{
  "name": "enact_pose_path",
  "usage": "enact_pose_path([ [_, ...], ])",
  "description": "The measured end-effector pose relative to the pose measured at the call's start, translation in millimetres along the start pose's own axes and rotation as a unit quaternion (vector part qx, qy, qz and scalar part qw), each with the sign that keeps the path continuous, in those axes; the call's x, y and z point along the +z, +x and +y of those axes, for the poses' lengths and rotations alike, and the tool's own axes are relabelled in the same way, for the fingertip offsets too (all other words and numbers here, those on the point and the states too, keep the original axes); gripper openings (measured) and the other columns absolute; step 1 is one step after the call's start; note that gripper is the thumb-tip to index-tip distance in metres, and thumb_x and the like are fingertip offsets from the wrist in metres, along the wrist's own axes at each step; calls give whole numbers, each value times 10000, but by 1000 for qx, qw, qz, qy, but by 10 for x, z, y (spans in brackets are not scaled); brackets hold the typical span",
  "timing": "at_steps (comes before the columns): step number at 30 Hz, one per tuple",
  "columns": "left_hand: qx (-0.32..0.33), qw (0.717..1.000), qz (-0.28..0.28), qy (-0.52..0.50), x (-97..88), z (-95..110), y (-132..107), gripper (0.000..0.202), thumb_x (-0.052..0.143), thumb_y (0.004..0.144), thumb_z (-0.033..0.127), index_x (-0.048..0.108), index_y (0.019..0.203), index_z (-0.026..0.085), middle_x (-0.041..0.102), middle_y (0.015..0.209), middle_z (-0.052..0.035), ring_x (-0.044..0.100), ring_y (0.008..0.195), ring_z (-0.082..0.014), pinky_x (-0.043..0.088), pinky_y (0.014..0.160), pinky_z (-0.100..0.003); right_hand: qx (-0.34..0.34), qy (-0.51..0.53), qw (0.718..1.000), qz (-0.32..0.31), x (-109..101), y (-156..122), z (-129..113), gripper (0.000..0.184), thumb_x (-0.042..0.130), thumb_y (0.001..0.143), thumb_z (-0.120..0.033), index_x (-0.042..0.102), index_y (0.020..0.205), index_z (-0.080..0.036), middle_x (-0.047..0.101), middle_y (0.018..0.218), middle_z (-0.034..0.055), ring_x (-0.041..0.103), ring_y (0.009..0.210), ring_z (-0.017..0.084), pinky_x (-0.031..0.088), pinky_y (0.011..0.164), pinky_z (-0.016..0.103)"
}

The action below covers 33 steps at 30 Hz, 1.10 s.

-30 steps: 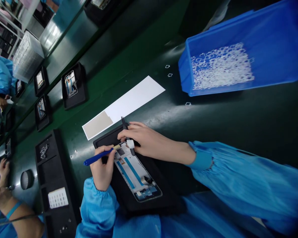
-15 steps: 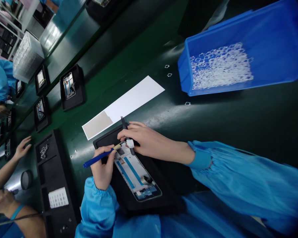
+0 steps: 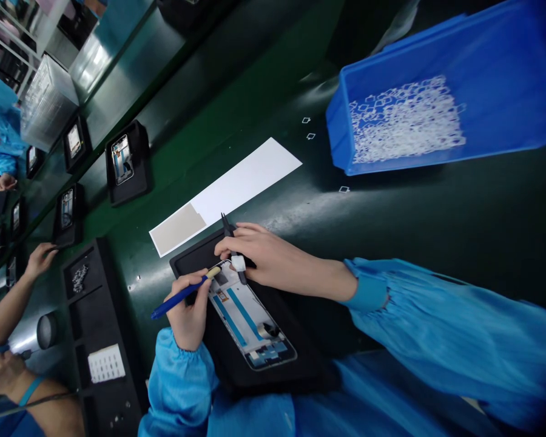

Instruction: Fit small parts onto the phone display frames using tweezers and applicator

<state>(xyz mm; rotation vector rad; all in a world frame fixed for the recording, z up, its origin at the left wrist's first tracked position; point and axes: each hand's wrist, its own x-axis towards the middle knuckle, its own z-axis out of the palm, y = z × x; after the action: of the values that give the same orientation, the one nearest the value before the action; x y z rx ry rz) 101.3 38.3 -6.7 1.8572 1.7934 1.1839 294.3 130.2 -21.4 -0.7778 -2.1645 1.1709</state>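
Observation:
My left hand (image 3: 188, 306) is closed round a blue pen-like tool (image 3: 177, 302) with a pale yellow tip. That tip rests at the upper end of an opened phone (image 3: 250, 321), which shows a silvery inside and two blue strips. The phone lies in a black holder tray (image 3: 193, 254). In my right hand (image 3: 273, 258) is a pair of dark tweezers (image 3: 228, 227) with white wrapping round it, its points facing away from me. This hand hovers over or rests on the phone's upper edge; which of the two I cannot tell.
A white card strip (image 3: 248, 176) lies beyond the tray. At the right stands a blue bin (image 3: 491, 91) of small white frames, with loose frames (image 3: 344, 190) nearby. Left are a black compartment tray (image 3: 118, 321), a co-worker's hand (image 3: 40, 260) and phones in trays (image 3: 130, 164).
The blue tool's rear end has dipped slightly while my right hand stays put. At the left, a phone tray has shifted toward the co-worker's hand, which now touches its edge.

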Motion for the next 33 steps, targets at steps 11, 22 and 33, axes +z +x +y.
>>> enact_pose_path([
  [11, 1, 1000, 0, 25, 8, -22, -11, 109, 684, 844, 188, 580, 877, 190, 739, 887, -43, 738, 845, -201, 611, 738, -332, -1, 1, 1000, -1, -5, 2, -11, 320, 469, 777, -27, 537, 1005, -241, 644, 890, 10, 593, 871, 208, 303, 1080, 526],
  [22, 28, 994, -49, 90, -34, 189, 137, 75, 646, 876, 203, 590, 925, 200, 729, 883, -34, 728, 819, -172, 599, 696, -267, 6, -2, 1000, -1, -1, -1, -12, 349, 487, 759, 6, 537, 1012, -229, 645, 878, 6, 593, 875, 198, 298, 1094, 509],
  [33, 61, 986, -95, 124, -43, 220, 184, 76, 614, 898, 207, 585, 968, 207, 719, 892, -28, 724, 852, -170, 595, 733, -259, -4, -14, 1000, 11, 32, -14, 17, 374, 488, 747, 13, 538, 1031, -224, 631, 895, 10, 587, 871, 195, 312, 1085, 504],
])
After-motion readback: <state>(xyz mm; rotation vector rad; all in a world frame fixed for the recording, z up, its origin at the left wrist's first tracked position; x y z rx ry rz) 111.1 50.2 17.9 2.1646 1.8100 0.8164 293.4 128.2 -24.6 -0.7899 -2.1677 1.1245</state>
